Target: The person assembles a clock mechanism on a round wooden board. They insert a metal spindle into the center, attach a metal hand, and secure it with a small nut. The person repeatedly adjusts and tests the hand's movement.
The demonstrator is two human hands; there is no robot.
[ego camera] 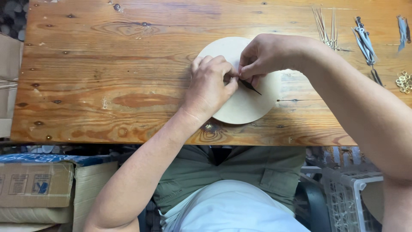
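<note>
Both hands are meeting over the round wooden disc (244,105) lying on the desk (107,86). The left hand (210,86) and right hand (266,53) are each keeping a pinched grip on a thin black pointer (250,86) at the disc's middle.

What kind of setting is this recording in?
Probably a small craft workshop: a knotty wooden table holds a pale round disc, loose thin metal clock hands and small brass rings; cardboard boxes sit alongside.
</note>
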